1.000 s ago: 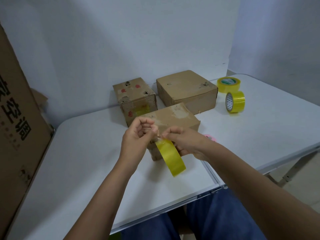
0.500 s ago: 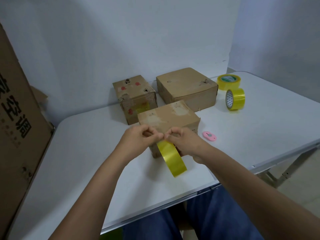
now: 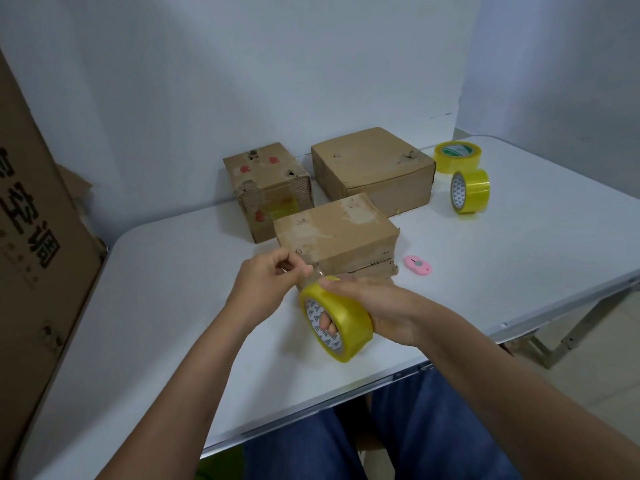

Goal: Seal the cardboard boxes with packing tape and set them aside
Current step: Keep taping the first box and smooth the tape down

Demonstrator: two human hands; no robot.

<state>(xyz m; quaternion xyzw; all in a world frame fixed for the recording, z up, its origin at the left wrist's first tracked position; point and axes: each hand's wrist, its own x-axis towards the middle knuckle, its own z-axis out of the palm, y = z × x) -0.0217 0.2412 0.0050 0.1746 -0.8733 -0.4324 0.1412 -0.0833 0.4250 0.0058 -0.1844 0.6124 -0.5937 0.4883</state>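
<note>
Three brown cardboard boxes sit on the white table [image 3: 173,306]: a near one [image 3: 337,233] just beyond my hands, a small one with red marks [image 3: 268,188] behind it on the left, and a wide flat one [image 3: 374,168] at the back. My right hand [image 3: 374,303] grips a yellow tape roll [image 3: 337,317], fingers through its core. My left hand [image 3: 270,282] pinches the clear tape end [image 3: 317,273] pulled from the roll, close to the near box's front face.
Two more yellow tape rolls lie at the back right, one flat [image 3: 457,155] and one on edge [image 3: 469,190]. A pink cutter [image 3: 417,264] lies right of the near box. A tall cardboard sheet [image 3: 31,237] leans at the left. The table's front edge is near my legs.
The roll has turned so its core faces me, and my right hand has shifted its fingers into the core. Both hands have dropped slightly toward the near box's front.
</note>
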